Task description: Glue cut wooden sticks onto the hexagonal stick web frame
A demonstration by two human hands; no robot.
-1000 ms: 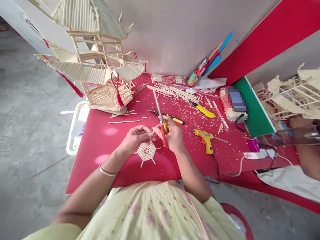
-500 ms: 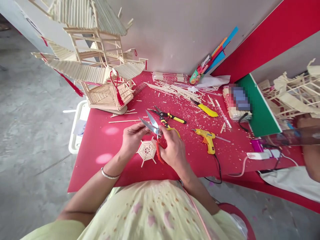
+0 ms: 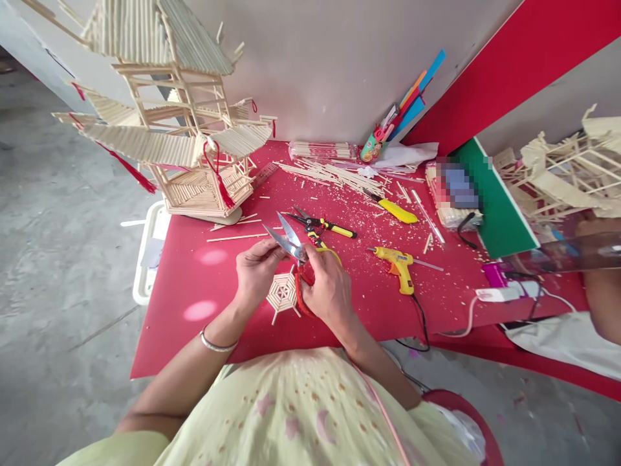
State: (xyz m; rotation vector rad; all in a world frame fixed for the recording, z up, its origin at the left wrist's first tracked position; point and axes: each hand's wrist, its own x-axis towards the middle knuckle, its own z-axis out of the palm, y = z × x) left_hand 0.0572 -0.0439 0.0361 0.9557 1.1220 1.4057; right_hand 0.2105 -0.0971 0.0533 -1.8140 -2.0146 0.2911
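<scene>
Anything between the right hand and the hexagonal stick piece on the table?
Yes: the scissors in the right hand. Their red handle overlaps the right edge of the hexagonal stick piece in view; can't tell if they touch.

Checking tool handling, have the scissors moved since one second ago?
Yes: the scissors have come left and lower in the view, judged against the black-and-yellow pliers.

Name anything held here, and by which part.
The right hand holds the scissors by their handles; what the left hand pinches, if anything, cannot be told.
</scene>
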